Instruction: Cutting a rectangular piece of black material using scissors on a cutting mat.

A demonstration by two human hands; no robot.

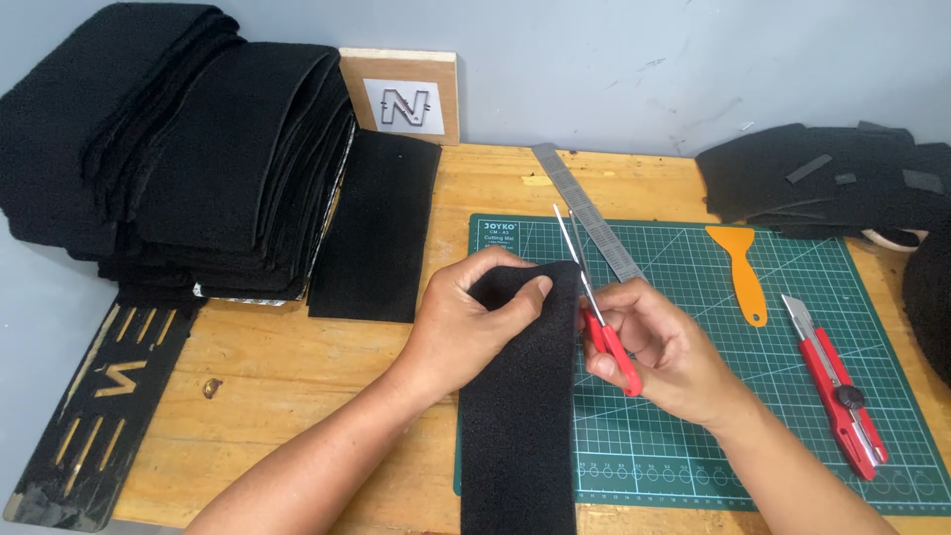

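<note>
Our left hand [466, 322] pinched the black felt strip [520, 416] in its fingers while our right hand [659, 352] gripped red-handled scissors [599, 317] over the green cutting mat [693, 396].

Black strip [519, 416] runs off the bottom edge; scissor handles [616, 355] half hidden by fingers [649, 332].

The wooden table [297, 367] bears a green cutting mat [693, 396], stacked black fabric [198, 159] and a black stencil [99, 406].
</note>
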